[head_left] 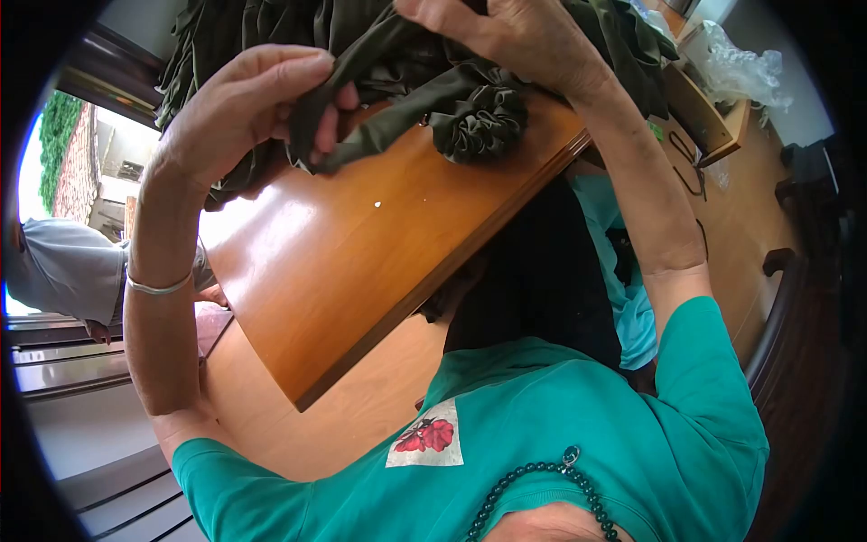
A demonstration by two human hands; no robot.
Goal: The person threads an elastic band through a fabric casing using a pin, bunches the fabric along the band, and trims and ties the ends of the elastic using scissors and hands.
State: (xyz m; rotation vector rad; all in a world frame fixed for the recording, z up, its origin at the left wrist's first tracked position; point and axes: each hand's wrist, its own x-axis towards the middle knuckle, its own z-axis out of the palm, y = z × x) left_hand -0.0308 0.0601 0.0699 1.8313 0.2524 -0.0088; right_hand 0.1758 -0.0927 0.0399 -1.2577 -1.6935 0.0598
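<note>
In the head view, the left hand [244,113] pinches a smooth dark-green fabric strip [357,63] between its fingers, before a heap of creased cloth [262,32]. The right hand [515,36] is near the strip's upper end; its fingers are cut off, grip unclear. A ruffled rosette [480,125] rests on the glossy wooden tabletop [334,271], near its straight diagonal edge.

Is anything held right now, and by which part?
The left hand pinches a dark green cloth strip partway along; what the right hand grips, at the picture's top edge, cannot be told.
</note>
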